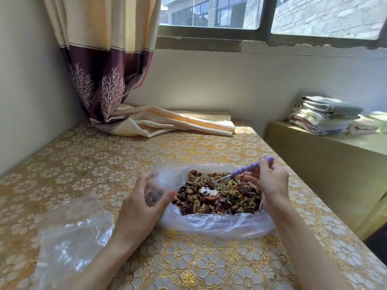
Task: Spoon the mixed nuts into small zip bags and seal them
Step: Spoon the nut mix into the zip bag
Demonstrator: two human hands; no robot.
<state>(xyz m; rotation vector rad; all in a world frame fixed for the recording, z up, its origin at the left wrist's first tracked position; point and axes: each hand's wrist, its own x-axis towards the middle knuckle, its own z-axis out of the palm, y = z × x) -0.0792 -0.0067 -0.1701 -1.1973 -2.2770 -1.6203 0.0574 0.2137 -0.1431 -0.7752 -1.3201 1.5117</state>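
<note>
Left hand [144, 197] grips a small zip bag [156, 186] with some nuts inside, just left of the nuts [219, 195]. Right hand [268, 178] pinches the purple spoon [247, 169], its bowl down among the nuts, which lie heaped in an open plastic bag [217, 225] on the bench [188, 258] between both hands. Spare bags [71, 231] lie left of the left hand

Mixed nuts [217, 195] fill open clear bag [217, 226].

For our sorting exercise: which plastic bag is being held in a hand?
The small bag in the left hand, by the nuts; the spare bags lie untouched.
</note>
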